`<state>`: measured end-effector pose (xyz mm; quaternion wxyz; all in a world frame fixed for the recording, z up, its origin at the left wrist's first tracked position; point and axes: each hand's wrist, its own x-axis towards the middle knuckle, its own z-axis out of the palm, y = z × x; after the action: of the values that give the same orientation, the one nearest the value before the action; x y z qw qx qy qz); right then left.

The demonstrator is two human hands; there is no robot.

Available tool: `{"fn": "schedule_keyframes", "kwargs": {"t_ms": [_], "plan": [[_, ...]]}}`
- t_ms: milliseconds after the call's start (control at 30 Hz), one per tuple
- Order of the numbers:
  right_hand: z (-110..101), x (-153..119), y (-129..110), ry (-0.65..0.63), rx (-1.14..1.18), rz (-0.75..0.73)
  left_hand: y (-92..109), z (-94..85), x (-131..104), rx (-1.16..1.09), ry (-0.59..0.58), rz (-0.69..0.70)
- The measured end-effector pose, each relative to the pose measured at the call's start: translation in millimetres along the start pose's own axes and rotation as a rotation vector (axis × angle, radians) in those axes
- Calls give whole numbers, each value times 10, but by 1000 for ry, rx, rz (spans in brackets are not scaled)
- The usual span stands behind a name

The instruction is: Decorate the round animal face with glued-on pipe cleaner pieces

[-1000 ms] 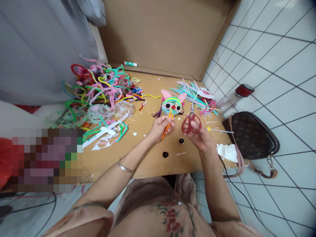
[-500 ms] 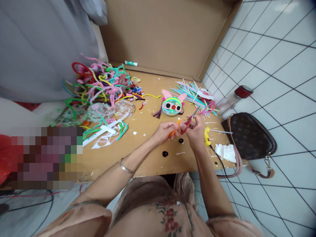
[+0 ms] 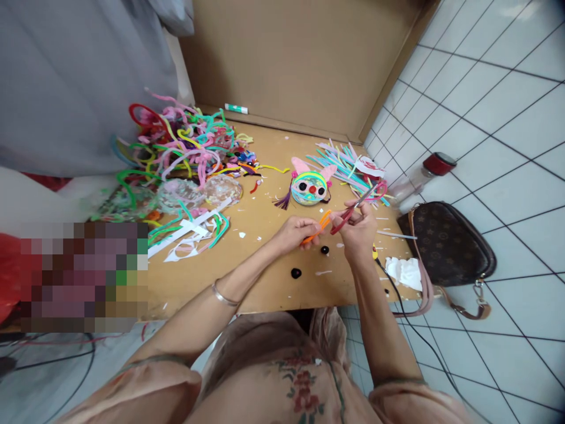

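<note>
"Left hand (image 3: 298, 234) pinches what?"

"Slender, folded orange pipe cleaner (image 3: 325, 219), above the brown table (image 3: 273, 288); right hand (image 3: 359, 228) grips red-handled metal scissors (image 3: 341, 224)."

"Handling?"

"Likely light, soft, bendable; best pinched near the fold or middle."

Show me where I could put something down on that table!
Try front-left, between the white paper strips and left forearm; small scraps lie there. Another gap: the back, between the green-and-white tube and pink-eared face. Crowded: the left pile of fuzzy stems, the back-right pastel bundle, and the middle, where the left hand holds orange stems and right hand scissors.
</note>
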<state>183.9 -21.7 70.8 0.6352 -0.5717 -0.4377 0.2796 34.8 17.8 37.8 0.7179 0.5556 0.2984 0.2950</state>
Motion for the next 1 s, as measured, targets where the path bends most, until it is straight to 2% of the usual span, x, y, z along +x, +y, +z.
{"fn": "schedule_keyframes", "kwargs": {"t_ms": [167, 433, 600, 833, 1000], "plan": [[-75, 42, -76, -26, -37, -29, -6, 20, -9, 51, -5, -26], [-103, 51, -51, -16, 39, -6, -64, 9, -4, 106, 26, 148], [-95, 47, -26, 8, 65, -2, -61, 4, 2, 99, 48, 156], [-82, 32, -32, -44, 52, 31, -27, 7, -35, 345, 13, 207], [-125, 59, -30, -114, 12, 60, 19, 12, -53, 393, 42, 207]]}}
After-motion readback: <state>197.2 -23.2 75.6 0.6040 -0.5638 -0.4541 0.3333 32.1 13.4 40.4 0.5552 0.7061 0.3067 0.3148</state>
